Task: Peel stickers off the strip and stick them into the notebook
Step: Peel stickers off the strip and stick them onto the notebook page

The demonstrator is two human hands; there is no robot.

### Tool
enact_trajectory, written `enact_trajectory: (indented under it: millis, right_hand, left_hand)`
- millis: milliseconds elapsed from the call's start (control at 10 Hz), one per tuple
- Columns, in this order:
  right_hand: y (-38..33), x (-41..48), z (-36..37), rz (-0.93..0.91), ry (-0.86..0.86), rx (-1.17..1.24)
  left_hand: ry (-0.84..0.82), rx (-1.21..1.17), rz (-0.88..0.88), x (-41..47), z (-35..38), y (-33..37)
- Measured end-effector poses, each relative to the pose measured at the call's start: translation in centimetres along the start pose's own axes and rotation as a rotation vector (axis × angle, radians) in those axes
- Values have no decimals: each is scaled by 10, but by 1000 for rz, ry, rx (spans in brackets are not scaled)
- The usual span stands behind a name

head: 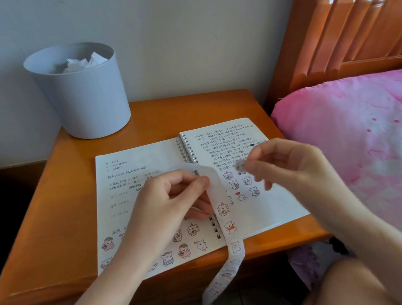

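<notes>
Head view: strip (pixel 230 230) lengthwise toward camera.

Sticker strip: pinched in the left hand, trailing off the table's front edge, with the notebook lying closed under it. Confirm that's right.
Not quite: the notebook lies open, as the head view shows. The left hand does pinch the sticker strip, which trails off the table's front edge.

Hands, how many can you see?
2. The left hand pinches the strip over the notebook; the right hand holds a sticker above the right page. None seem hidden.
</notes>
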State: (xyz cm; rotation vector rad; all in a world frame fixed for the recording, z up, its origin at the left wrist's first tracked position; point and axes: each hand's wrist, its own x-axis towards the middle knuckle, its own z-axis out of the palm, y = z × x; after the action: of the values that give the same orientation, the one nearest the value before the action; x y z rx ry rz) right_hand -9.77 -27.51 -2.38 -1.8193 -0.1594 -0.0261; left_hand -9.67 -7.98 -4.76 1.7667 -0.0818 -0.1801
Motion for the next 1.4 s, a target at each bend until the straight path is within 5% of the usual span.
enact_trajectory:
  millis: [300,1400]
  right_hand:
    - [5,13,-34,263,-26,-272]
    - [28,13,-30,215,2,-456]
  left_hand:
    - [-7,1,-22,-1,0,-2]
    - [-14,41,-10,1,-1,-6]
